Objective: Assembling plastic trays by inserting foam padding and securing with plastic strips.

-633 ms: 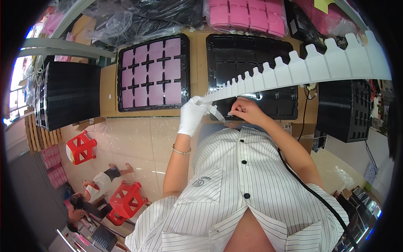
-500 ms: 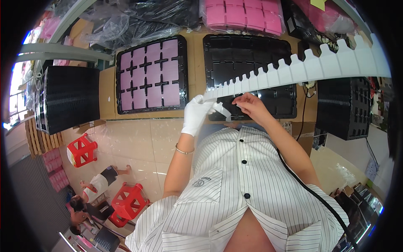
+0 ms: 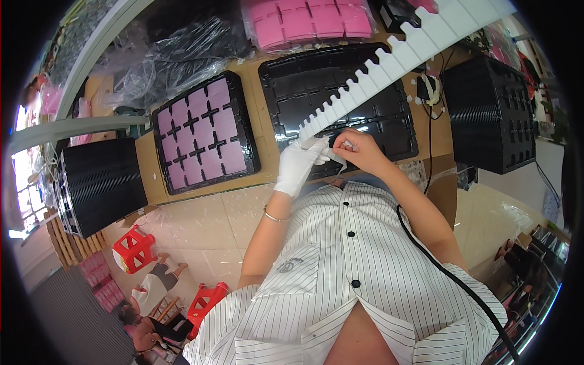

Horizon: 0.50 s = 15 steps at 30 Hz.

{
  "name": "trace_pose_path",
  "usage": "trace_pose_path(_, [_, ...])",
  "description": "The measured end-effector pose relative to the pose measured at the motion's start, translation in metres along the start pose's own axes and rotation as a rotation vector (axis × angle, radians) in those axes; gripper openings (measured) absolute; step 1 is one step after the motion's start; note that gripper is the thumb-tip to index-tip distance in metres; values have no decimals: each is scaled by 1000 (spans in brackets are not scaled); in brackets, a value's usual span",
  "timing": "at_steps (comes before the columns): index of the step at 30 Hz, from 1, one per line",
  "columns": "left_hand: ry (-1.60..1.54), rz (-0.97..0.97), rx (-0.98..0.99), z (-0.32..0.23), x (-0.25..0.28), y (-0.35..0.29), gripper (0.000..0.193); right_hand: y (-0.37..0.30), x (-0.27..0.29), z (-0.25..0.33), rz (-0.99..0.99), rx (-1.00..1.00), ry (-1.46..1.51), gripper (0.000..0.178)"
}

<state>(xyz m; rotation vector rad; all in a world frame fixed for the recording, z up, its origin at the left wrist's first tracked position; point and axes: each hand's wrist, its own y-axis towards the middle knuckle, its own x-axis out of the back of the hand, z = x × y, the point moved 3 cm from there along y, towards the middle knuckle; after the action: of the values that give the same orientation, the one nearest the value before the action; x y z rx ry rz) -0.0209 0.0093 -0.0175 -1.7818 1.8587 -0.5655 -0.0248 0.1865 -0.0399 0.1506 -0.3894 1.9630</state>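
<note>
A long white notched plastic strip [image 3: 365, 84] slants up to the upper right, looking wider toward that end. My left hand [image 3: 297, 169], in a white glove, is closed around its narrow lower end. My bare right hand [image 3: 364, 152] is just to the right, fingers curled in a pinch. A thin, translucent piece of film [image 3: 336, 159] hangs between the two hands, and the right fingertips grip it. Below the strip and hands lies a black moulded tray [image 3: 286, 97], its compartments partly covered by them.
Left on the cardboard-topped table is a black tray with purple sheets [image 3: 201, 134]. Stacks of black trays stand at the left [image 3: 100, 182] and right [image 3: 486, 115]. Behind lie pink sheets in plastic [image 3: 310, 21] and clear bags [image 3: 176, 58]. Red stools [image 3: 134, 249] and people occupy the floor.
The whole view has turned, and the notched strip now points more steeply upward. My right hand has come closer to my left, and its fingers have closed on the film.
</note>
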Motion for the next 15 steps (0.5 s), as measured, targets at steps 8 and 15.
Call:
trace_pose_path(8, [-24, -41, 14, 13, -7, 18, 23, -37, 51, -2, -147, 51, 55, 5])
trace_pose_path(15, [55, 28, 20, 10, -21, 24, 22, -45, 111, -74, -368, -190, -393, 9])
